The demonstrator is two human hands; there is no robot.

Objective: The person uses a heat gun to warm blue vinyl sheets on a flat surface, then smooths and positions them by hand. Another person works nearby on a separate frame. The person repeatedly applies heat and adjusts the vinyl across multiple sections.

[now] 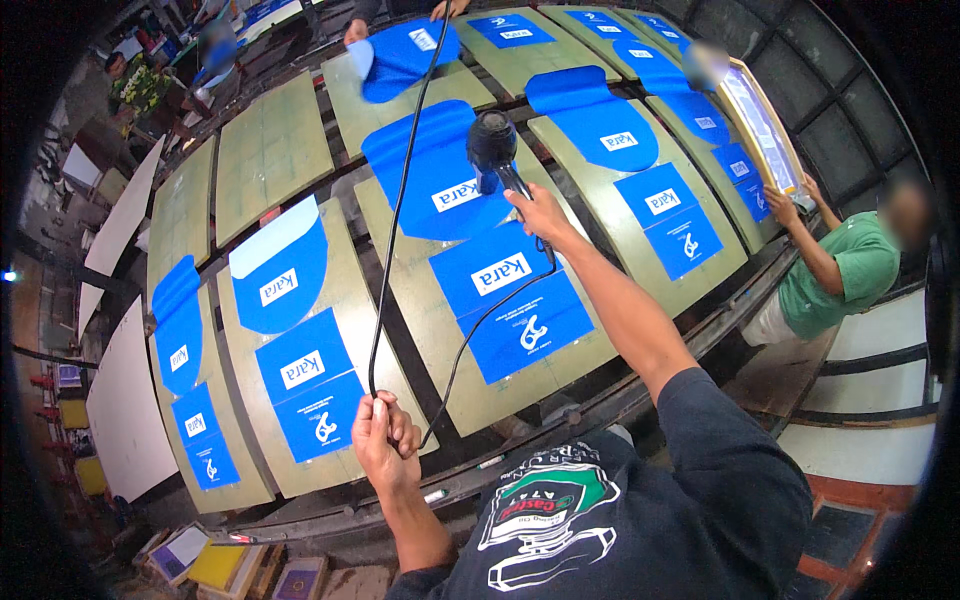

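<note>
My right hand (540,215) grips the handle of a black hair dryer (492,145), holding it over a rounded blue cloth piece (415,165) with white print. Closer to me on the same board lies a blue rectangular piece (515,325), also printed in white. My left hand (387,440) is closed around a black power cord (399,205), which runs up past the far edge of the table. A looser length of the cord curves from my left hand to the dryer.
Greenish boards (275,155) with blue pieces line the long table. On the right, a person in a green shirt (850,265) holds a wooden-framed screen (757,125). Across the table, another person's hands lift a blue piece (400,60). Frames (215,568) are stacked at lower left.
</note>
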